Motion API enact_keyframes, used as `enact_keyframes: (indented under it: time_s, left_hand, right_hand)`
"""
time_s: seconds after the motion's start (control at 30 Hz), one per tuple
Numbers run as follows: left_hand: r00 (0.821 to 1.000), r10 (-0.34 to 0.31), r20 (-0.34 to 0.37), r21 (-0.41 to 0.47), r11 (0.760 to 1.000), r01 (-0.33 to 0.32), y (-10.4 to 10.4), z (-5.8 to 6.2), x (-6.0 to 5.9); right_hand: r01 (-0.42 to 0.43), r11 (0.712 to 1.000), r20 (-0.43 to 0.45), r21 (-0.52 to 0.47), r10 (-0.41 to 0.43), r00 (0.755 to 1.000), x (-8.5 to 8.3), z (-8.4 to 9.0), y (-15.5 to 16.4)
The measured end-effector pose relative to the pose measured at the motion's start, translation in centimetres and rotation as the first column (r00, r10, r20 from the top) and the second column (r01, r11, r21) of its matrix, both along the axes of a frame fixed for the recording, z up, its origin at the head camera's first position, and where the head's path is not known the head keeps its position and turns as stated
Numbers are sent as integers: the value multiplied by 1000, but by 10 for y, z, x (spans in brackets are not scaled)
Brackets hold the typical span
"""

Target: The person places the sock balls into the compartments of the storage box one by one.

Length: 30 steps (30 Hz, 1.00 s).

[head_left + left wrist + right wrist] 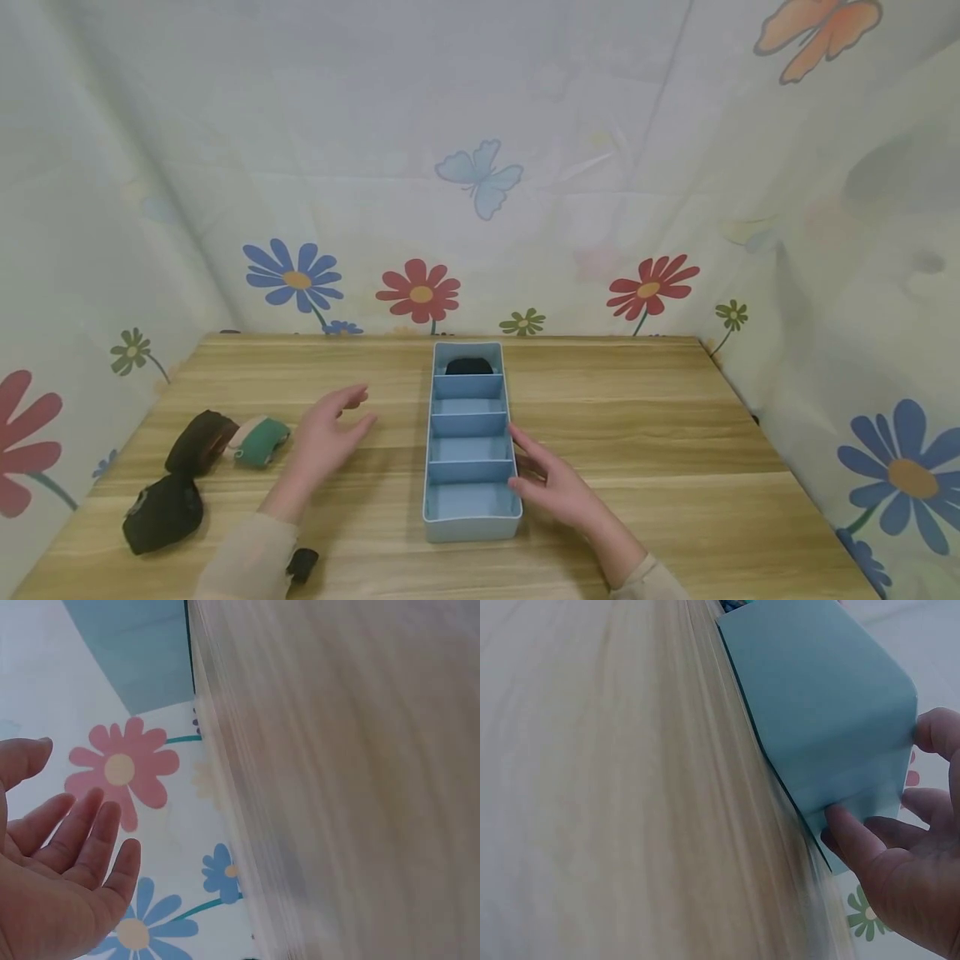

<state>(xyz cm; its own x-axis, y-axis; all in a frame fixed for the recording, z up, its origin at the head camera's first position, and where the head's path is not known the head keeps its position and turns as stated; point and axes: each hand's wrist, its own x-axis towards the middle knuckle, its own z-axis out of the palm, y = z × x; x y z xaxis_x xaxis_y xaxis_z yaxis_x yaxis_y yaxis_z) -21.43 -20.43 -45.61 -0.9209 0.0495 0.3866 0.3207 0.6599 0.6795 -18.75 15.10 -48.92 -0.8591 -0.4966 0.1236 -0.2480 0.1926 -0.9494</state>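
A: Where does the blue divided tray [471, 517] lie against the hands?

B: It stands in the middle of the wooden table [675, 433], long axis running near to far. The right hand [557, 483] is against its right wall, towards the near end. The left hand [324, 435] hangs over the table to the tray's left, apart from it.

A: And the rolled things on the left?

B: A green-and-white roll [258, 441], a dark brown one [200, 440] beside it, and a black one [162, 512] nearer. All lie left of the left hand, the green one closest, not touching it.

A: Anything hard to make out?

B: A dark item [469, 366] sits in the tray's farthest compartment; only its top shows, so I cannot tell what it is. Both wrist views blur the tabletop, and a small black object [302, 564] near the left sleeve is partly cut off.

A: The grips?

B: The right hand's fingers [853, 832] press flat on the tray's outer wall, thumb at the corner, loosely spread rather than wrapped. The left hand is relaxed, fingers [82, 825] slightly bent, holding nothing.
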Motion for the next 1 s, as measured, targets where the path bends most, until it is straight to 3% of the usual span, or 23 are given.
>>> enact_keyframes:
  time_s: [0.5,1.0]
  left_hand:
    - [995,87,-40,-46,995,-89,-47,3,29]
    - [973,229,29,-153,963,-222,-96,17,60]
  right_hand:
    - [-9,1000,-16,14,9,1000,0,0,0]
    - [-8,1000,-17,22,8,1000,-2,-2,2]
